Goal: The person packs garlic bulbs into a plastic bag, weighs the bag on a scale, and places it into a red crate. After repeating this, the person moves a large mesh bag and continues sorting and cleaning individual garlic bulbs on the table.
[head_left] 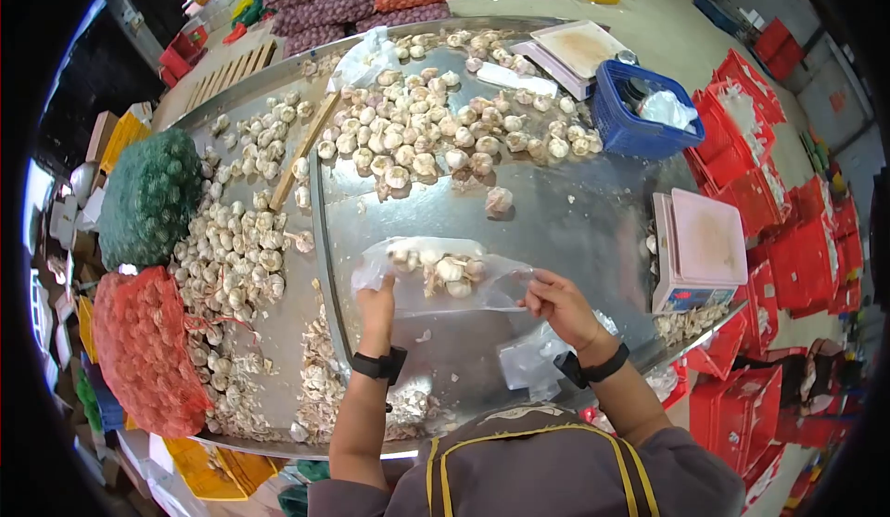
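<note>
Left hand [377, 308] and right hand [554, 302] grasping filmy clear plastic bag [426, 299], bulbous papery garlic [453, 274] inside, smooth metal table [575, 220]

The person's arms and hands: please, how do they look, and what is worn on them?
The left hand and right hand wear no gloves. The left wristband and right wristband are black, each with a dark, blocky piece. The left sleeve and right sleeve are dark grey-brown, leaving the forearms uncovered.

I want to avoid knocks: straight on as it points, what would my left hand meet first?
The left hand would likely meet garlic inside the clear bag it holds; depth is unclear.
</note>
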{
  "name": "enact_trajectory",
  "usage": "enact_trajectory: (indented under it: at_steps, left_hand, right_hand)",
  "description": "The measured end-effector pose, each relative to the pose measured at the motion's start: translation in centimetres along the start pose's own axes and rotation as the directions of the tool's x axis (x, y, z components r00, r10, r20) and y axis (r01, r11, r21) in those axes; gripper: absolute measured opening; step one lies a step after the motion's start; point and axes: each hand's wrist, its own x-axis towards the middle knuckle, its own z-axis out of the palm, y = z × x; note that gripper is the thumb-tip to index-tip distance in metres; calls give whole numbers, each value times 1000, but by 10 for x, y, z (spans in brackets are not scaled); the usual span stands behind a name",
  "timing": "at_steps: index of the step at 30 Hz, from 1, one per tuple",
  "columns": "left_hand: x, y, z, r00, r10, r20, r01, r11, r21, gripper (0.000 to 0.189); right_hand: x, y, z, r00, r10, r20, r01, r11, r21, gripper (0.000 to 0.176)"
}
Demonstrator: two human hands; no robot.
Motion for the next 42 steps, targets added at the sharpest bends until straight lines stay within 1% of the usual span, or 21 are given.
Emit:
enact_trajectory:
  at_steps: [1,2,4,10,12,16,18,20,22,24,26,28,30,32,33,35,36,38,39,40,42]
  left_hand:
    - [-2,0,-5,999,26,-28,-22,989,149,53]
    - [-6,-1,-5,999,33,-18,-30,986,165,53]
    - [-32,48,2,972,236,23,-236,971,29,67]
    - [-99,157,47,979,69,194,-54,995,-81,71]
    - [-111,165,73,954,92,285,-69,993,-93,70]
    - [-146,206,153,902,153,404,-120,987,-107,70]
    - [-157,214,204,868,208,451,-178,978,-109,69]
    - [-166,219,264,748,481,458,-452,874,-180,74]
    - [-188,239,321,705,494,509,-449,866,-219,75]
    - [-220,262,373,635,531,561,-418,847,-328,74]
    - [-225,249,429,590,564,578,-442,825,-353,73]
    - [-230,232,475,555,570,605,-563,793,-231,71]
    - [-238,209,507,536,592,602,-538,789,-297,62]
    - [-238,190,523,404,664,629,-832,553,-49,55]
    - [-238,189,529,398,652,646,-832,553,-46,55]
    - [-234,184,535,629,177,757,-669,618,412,62]
    - [-232,182,536,628,157,762,-669,610,425,62]
    - [-230,177,535,520,282,806,-632,762,141,60]
    - [-239,188,532,500,318,806,-520,854,-14,60]
    - [-246,198,529,499,296,815,-519,855,7,60]
    - [-256,218,523,406,265,875,-429,900,-74,58]
  right_hand:
    - [0,1,-6,1000,6,19,-8,998,69,30]
    - [-1,0,-12,999,10,39,-15,991,136,28]
    - [-5,-9,-22,1000,7,-6,-5,975,221,30]
    - [-49,-81,-60,976,-198,-84,212,954,214,29]
    - [-69,-102,-88,964,-243,-111,264,932,247,28]
    - [-115,-147,-149,904,-398,-156,416,904,101,31]
    - [-144,-175,-186,821,-542,-180,565,817,118,28]
    - [-175,-201,-219,773,-586,-241,619,780,89,26]
    - [-205,-221,-250,606,-726,-326,761,648,-29,26]
    - [-235,-230,-286,541,-731,-417,785,616,-63,25]
    - [-256,-225,-328,478,-722,-501,815,577,-54,24]
    - [-269,-210,-362,450,-698,-557,812,580,-70,19]
    - [-271,-181,-404,411,-615,-673,723,670,-170,14]
    - [-273,-154,-431,412,-586,-698,707,689,-161,12]
    - [-274,-149,-433,459,-534,-710,622,764,-172,16]
    - [-273,-144,-436,515,-457,-726,530,835,-149,21]
    - [-271,-141,-441,516,-437,-737,526,840,-130,21]
    - [-264,-137,-450,561,-457,-690,485,857,-173,24]
    - [-263,-148,-441,583,-499,-640,513,838,-186,26]
    - [-257,-147,-444,585,-481,-653,509,845,-165,26]
    - [-245,-145,-451,533,-633,-561,552,763,-337,26]
